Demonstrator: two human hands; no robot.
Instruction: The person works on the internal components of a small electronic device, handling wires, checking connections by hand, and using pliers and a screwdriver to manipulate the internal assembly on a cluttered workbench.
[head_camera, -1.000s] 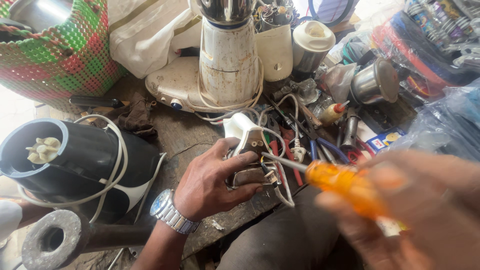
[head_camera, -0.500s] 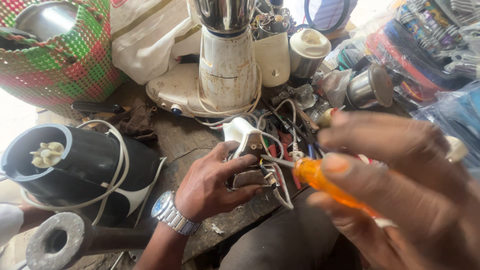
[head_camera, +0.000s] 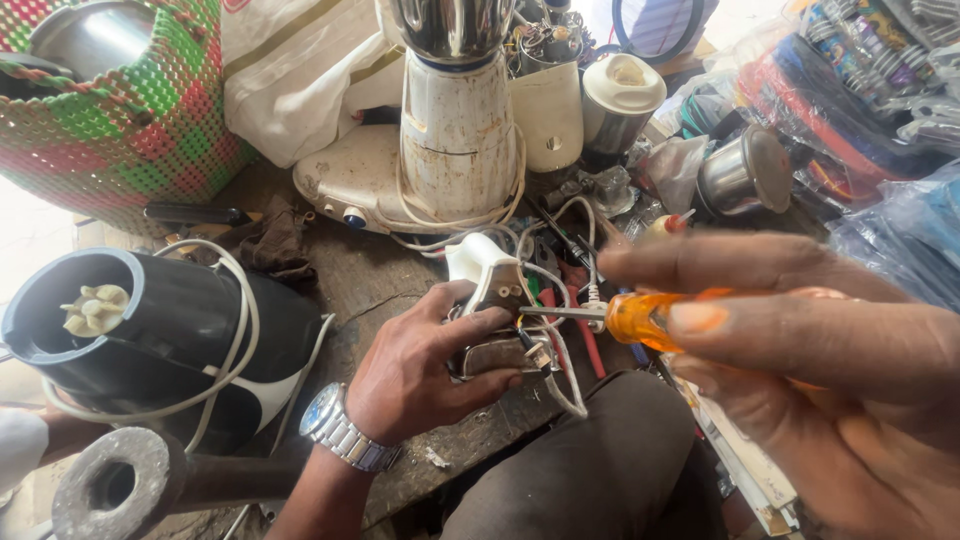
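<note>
Looking down from the head camera, we have our left hand (head_camera: 425, 365) clamped around a small white plastic electrical part with a metal plate and loose wires (head_camera: 497, 320), pinning it just above the worn wooden workbench (head_camera: 365, 275). Our right hand (head_camera: 800, 350), close to the lens and blurred, pinches the orange translucent handle of a slim screwdriver (head_camera: 645, 317), and its steel shaft runs leftwards so the tip meets the part at the wiring. The white wires (head_camera: 560, 370) loop down from the part towards our dark-trousered knee (head_camera: 590, 470).

To do this well, we judge the left thumb should press the part flat so it cannot twist, and the blade should sit square in its slot before any turning; a slanted tip could slip onto the wires or our fingers.

Around us, a black cylindrical mixer base wound with white cord (head_camera: 150, 340) lies to the left, a grubby white mixer base with a steel jar (head_camera: 460, 130) stands behind the part, and a green and red woven basket (head_camera: 120, 120) fills the far left corner. Whether a screw head is actually engaged is too small to tell.
</note>
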